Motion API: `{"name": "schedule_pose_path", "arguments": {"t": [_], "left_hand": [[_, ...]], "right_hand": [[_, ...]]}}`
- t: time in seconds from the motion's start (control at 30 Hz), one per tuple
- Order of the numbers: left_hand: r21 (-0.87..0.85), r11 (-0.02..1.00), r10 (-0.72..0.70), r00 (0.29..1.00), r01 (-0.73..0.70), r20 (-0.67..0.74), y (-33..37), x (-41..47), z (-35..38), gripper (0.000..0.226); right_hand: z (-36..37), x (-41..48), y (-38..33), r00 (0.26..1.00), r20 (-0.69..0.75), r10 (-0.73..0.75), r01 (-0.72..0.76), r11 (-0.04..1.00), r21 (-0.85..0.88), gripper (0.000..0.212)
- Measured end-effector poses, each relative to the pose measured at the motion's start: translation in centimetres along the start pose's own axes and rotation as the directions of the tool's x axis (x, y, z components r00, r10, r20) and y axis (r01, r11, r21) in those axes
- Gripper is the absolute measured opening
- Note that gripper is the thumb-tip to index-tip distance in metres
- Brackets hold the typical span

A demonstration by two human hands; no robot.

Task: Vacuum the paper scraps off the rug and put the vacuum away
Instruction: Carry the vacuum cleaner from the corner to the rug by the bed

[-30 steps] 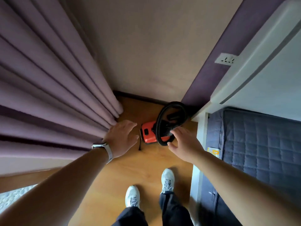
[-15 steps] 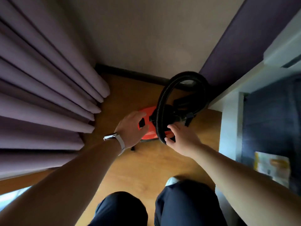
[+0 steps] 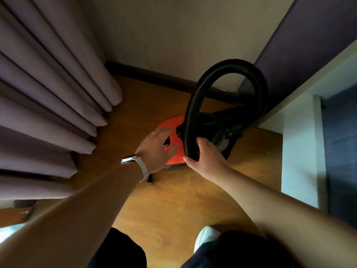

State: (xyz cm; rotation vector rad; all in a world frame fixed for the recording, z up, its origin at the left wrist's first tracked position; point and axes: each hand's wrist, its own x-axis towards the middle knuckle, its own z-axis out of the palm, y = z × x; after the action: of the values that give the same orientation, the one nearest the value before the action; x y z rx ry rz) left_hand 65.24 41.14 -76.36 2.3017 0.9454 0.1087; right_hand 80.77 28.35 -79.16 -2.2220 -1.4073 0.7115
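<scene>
Fingers of your right hand [image 3: 206, 160] curled round the black hose [image 3: 193, 97], your left hand [image 3: 154, 147] loosely spread over the red vacuum [image 3: 171, 122], wooden floor [image 3: 173, 202] beneath, curtain [image 3: 48, 93] nearby.

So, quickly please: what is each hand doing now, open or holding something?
Left hand: open, fingers on the red vacuum body.
Right hand: grips the black hose.

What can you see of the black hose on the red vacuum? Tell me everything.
The black hose is ribbed, seemingly flexible plastic, bent into a tall upright loop over the red vacuum. Its near leg comes down past a black fitting on the red top, and the right hand curls round it lower down; the far leg drops behind the dark body.
</scene>
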Motion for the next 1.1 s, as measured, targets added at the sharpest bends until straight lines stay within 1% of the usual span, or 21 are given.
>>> {"name": "schedule_pose_path", "arguments": {"t": [0.1,0.17,0.27,0.37,0.43,0.53,0.63,0.73,0.83,0.9,0.93,1.0,1.03,1.1], "left_hand": [[0.000,1.000,0.012,0.999,-0.012,-0.040,-0.1,-0.2,0.3,0.048],[0.001,1.000,0.004,0.997,-0.004,-0.076,-0.2,-0.4,0.3,0.049],[-0.004,1.000,-0.027,0.994,0.027,-0.107,0.0,-0.9,0.4,0.050],[-0.024,1.000,-0.018,0.997,0.017,-0.075,1.3,-0.9,0.9,0.050],[-0.016,1.000,0.024,0.998,-0.025,-0.051,2.4,-0.1,1.3,0.050],[-0.012,0.997,0.073,0.994,-0.074,-0.083,3.8,1.8,1.8,0.048],[-0.027,0.995,0.097,0.991,-0.100,-0.090,4.6,3.4,2.4,0.047],[0.038,0.993,0.111,0.992,-0.109,-0.062,4.8,4.7,3.2,0.048],[0.110,0.983,0.155,0.984,-0.146,-0.086,5.3,6.0,3.5,0.048],[0.091,0.982,0.173,0.981,-0.165,-0.089,5.9,6.8,3.6,0.051],[0.053,0.986,0.161,0.985,-0.158,-0.064,6.1,7.2,3.8,0.054],[-0.010,0.995,0.101,0.994,-0.101,0.033,6.6,8.2,4.2,0.059],[0.010,0.997,0.075,0.994,-0.076,0.078,6.7,8.7,4.4,0.057],[0.177,0.981,0.059,0.993,-0.076,0.102,6.8,9.6,4.9,0.050]], "right_hand": [[1.4,0.4,-0.7,0.997,-0.057,0.050,-0.044,0.994,0.101,0.059],[1.9,0.0,-0.9,0.996,-0.058,0.061,-0.051,0.986,0.160,0.057],[0.7,-0.8,-0.5,0.994,-0.090,0.060,-0.040,0.978,0.205,0.054],[-2.0,-1.5,0.1,0.981,-0.156,0.119,-0.073,0.959,0.273,0.052],[-3.5,-2.0,0.5,0.977,-0.179,0.113,-0.058,0.956,0.286,0.051],[-5.2,-2.4,1.3,0.965,-0.245,0.090,-0.023,0.965,0.262,0.049],[-7.1,-2.3,1.9,0.939,-0.314,0.138,-0.053,0.962,0.267,0.042],[-8.9,-2.2,2.5,0.921,-0.355,0.162,-0.068,0.962,0.263,0.035],[-10.2,-2.4,4.0,0.900,-0.395,0.181,-0.100,0.971,0.219,0.032],[-10.5,-2.8,5.2,0.891,-0.410,0.194,-0.121,0.973,0.198,0.033],[-10.5,-3.1,5.5,0.891,-0.417,0.181,-0.115,0.977,0.177,0.033],[-10.0,-3.3,6.0,0.897,-0.425,0.119,-0.075,0.990,0.121,0.034],[-9.9,-3.2,6.0,0.899,-0.429,0.091,-0.052,0.993,0.103,0.034],[-9.6,-2.9,5.9,0.894,-0.445,0.059,-0.016,0.995,0.099,0.033]]}}
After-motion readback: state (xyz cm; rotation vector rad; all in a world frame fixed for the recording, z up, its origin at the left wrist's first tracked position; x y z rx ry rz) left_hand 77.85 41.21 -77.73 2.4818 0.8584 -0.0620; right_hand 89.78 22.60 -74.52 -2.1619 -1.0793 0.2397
